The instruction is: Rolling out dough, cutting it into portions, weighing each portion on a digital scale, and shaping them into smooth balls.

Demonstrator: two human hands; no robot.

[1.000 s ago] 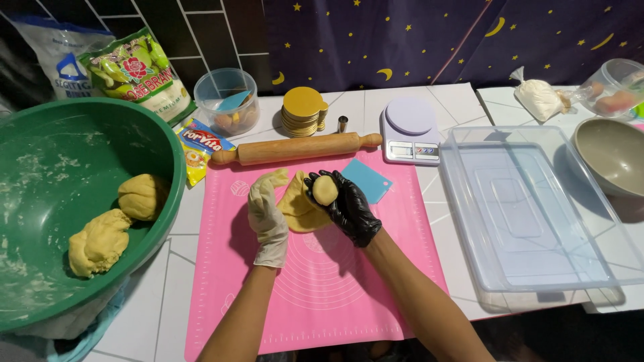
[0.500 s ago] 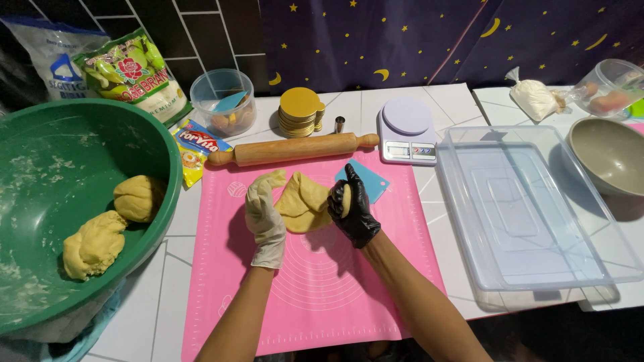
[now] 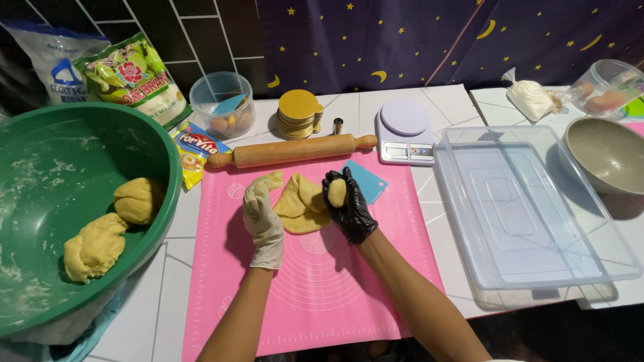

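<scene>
Head view, pink mat (image 3: 322,295) on white tiled counter (image 3: 168,295), starry curtain (image 3: 429,40) behind, right grip (image 3: 347,204) closed on dough ball (image 3: 337,192), left grip (image 3: 263,218) on dough sheet (image 3: 300,209)

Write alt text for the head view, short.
Over a pink mat, the black-gloved right hand holds a small dough ball while the white-gloved left hand lifts a flattened dough sheet. A green bowl holding dough lumps sits left, a clear tub right.

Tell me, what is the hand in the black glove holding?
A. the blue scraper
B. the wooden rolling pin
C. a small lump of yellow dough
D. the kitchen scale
C: the right hand in the black glove is closed around a small lump of yellow dough, while the rolling pin, blue scraper and scale lie untouched on the table.
</scene>
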